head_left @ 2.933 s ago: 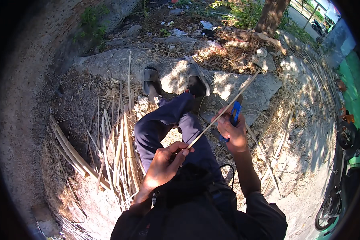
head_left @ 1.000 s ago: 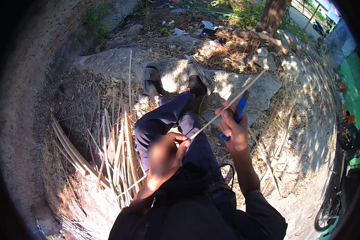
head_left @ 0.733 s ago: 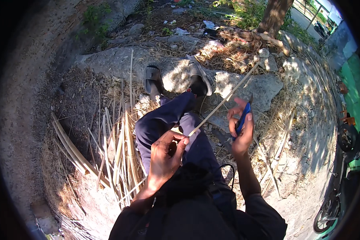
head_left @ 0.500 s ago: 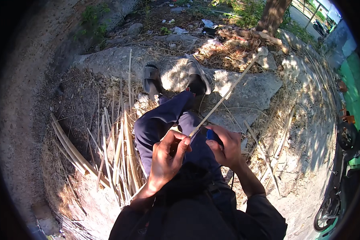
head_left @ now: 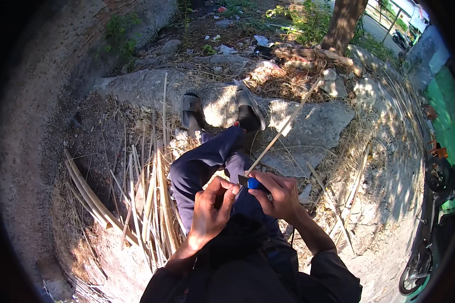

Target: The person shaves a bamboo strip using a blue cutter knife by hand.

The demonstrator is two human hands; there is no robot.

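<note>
My left hand [head_left: 211, 206] is closed in a pinch on the near end of a long, thin bamboo strip [head_left: 284, 127]. The strip slants away to the upper right over my legs, its far tip above the rocks. In my right hand [head_left: 279, 196] is a small blue-handled knife [head_left: 254, 183], gripped between thumb and fingers. Its short dark blade lies against or just over the strip, close to my left fingertips; exact contact is too small to make out.
Many split bamboo strips [head_left: 159, 197] lie piled left of my legs. Thicker curved lengths [head_left: 93, 194] rest farther left. Loose strips [head_left: 333, 207] are on the ground at right. Beyond my feet are a stone ledge [head_left: 141, 83] and a tree trunk [head_left: 345, 25]; a motorbike [head_left: 419, 262] stands far right.
My right hand has moved left with the knife, bringing the blade close beside my left fingertips. The strip's far tip has dipped slightly. My left hand keeps its pinch.
</note>
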